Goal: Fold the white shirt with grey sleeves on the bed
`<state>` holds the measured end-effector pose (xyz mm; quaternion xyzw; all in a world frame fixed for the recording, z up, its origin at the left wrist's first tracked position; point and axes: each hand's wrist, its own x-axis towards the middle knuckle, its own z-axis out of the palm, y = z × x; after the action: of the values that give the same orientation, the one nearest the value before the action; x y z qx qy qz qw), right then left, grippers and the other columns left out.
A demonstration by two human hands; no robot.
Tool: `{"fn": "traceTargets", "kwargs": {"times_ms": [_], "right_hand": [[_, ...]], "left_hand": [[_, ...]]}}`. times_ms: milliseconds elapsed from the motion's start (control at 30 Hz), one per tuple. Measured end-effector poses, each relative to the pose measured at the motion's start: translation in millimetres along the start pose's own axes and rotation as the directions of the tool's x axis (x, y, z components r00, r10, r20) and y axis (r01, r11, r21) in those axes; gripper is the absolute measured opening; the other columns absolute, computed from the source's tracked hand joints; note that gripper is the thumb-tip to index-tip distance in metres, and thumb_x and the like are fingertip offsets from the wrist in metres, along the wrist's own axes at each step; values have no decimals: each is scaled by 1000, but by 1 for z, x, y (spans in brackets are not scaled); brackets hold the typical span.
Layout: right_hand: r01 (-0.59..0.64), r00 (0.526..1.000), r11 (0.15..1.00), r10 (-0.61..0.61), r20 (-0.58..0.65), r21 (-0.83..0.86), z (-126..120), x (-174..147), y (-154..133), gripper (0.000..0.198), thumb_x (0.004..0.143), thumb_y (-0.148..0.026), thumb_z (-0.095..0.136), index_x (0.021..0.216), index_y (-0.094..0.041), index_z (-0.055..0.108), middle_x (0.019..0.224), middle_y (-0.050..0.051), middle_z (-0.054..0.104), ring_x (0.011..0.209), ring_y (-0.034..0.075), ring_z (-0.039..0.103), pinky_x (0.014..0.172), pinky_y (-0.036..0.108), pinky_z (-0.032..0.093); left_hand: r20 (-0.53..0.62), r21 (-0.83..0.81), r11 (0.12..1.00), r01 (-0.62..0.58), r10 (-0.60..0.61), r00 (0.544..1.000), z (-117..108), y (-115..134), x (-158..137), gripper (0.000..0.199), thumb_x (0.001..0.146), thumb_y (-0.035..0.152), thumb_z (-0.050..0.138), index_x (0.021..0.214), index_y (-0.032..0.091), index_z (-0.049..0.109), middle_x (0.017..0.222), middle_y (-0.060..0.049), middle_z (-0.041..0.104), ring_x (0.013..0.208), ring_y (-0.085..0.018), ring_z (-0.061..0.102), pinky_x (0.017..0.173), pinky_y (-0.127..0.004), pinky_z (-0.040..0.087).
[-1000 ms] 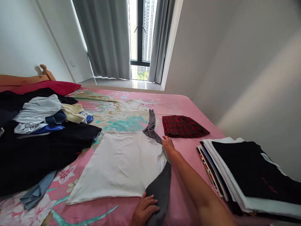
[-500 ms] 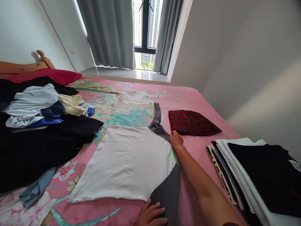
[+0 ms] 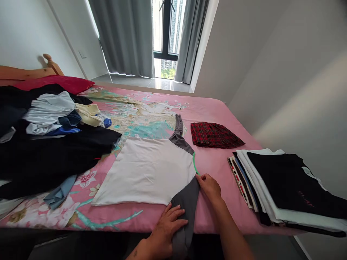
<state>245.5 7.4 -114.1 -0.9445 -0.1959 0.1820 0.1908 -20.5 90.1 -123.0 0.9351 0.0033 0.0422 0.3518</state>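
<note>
A white T-shirt (image 3: 146, 169) with grey sleeves lies flat on the pink bed sheet (image 3: 217, 166). My left hand (image 3: 169, 225) presses on the near grey sleeve (image 3: 187, 202) at the bed's front edge, where the sleeve hangs over. My right hand (image 3: 209, 186) rests on the shirt's right edge by the green neckline trim, fingers pinching the fabric where the white and grey meet. The far grey sleeve (image 3: 179, 137) stretches toward the window.
A folded red plaid garment (image 3: 213, 134) lies right of the shirt. A stack of folded clothes (image 3: 282, 187) sits at the right edge. A heap of unfolded dark and light clothes (image 3: 51, 144) covers the left. A red pillow (image 3: 65, 83) lies by the headboard.
My right hand has slid back along the shirt's right edge from the far shoulder to the near sleeve. The view has drawn back, showing the bed's front edge.
</note>
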Motion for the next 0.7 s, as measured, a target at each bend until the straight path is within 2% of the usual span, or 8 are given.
{"fn": "traceTargets", "kwargs": {"times_ms": [167, 233, 300, 367, 433, 533, 600, 700], "right_hand": [[18, 999, 999, -17, -46, 31, -3, -13, -3, 33, 84, -48, 40, 102, -24, 54, 94, 3, 64, 85, 22, 58, 66, 30, 37], [80, 994, 994, -74, -80, 76, -3, -29, -2, 34, 86, -47, 38, 108, -24, 49, 95, 2, 64, 85, 19, 58, 66, 28, 37], [162, 985, 981, -154, -81, 107, 2, -54, 4, 33, 86, -51, 37, 99, -25, 52, 88, 0, 64, 81, 18, 58, 65, 27, 36], [203, 979, 974, -201, -26, 98, 9, -81, 14, 35, 85, -55, 37, 88, -26, 55, 82, -1, 64, 78, 19, 58, 64, 28, 36], [173, 983, 983, -176, 50, 65, 16, -103, 27, 38, 84, -59, 36, 85, -27, 57, 81, 0, 64, 78, 21, 58, 63, 29, 35], [86, 992, 995, -90, 90, 43, 22, -116, 43, 44, 83, -62, 34, 91, -27, 59, 84, 3, 65, 81, 24, 59, 65, 31, 36], [79, 996, 996, -81, 49, 46, 22, -109, 45, 45, 85, -60, 33, 96, -24, 59, 91, 6, 66, 86, 25, 59, 69, 32, 38], [124, 992, 990, -122, -25, 65, 17, -85, 35, 45, 87, -52, 30, 101, -20, 59, 102, 9, 65, 94, 25, 58, 74, 32, 38]], "left_hand": [[36, 68, 998, 15, -18, 999, -4, 22, -8, 72, 63, 18, 57, 132, 29, 43, 144, -6, 36, 136, -27, 26, 112, -55, 18], [-28, 125, 992, 17, -14, 1000, -5, 23, -20, 75, 61, 10, 53, 134, 28, 42, 146, -5, 32, 137, -25, 23, 113, -53, 19], [-169, 202, 976, 84, -50, 984, -11, 14, -40, 73, 63, 5, 47, 132, 27, 43, 146, -3, 33, 137, -23, 24, 113, -51, 20], [-368, 276, 932, 235, -123, 922, -24, -8, -66, 64, 67, 4, 43, 128, 25, 47, 141, -5, 39, 136, -22, 28, 112, -51, 23], [-566, 320, 847, 424, -188, 803, -45, -39, -97, 55, 70, 4, 42, 122, 21, 53, 135, -8, 46, 132, -25, 33, 110, -52, 28], [-690, 363, 703, 611, -238, 683, -80, -89, -145, 47, 73, 7, 44, 118, 15, 56, 130, -12, 49, 129, -27, 37, 106, -49, 33], [-697, 384, 661, 644, -251, 672, -100, -114, -170, 44, 75, 10, 44, 117, 14, 57, 129, -13, 50, 124, -26, 43, 104, -45, 38], [-649, 423, 664, 617, -253, 717, -116, -136, -189, 37, 80, 16, 44, 114, 16, 60, 126, -12, 52, 118, -24, 48, 99, -39, 42]]}}
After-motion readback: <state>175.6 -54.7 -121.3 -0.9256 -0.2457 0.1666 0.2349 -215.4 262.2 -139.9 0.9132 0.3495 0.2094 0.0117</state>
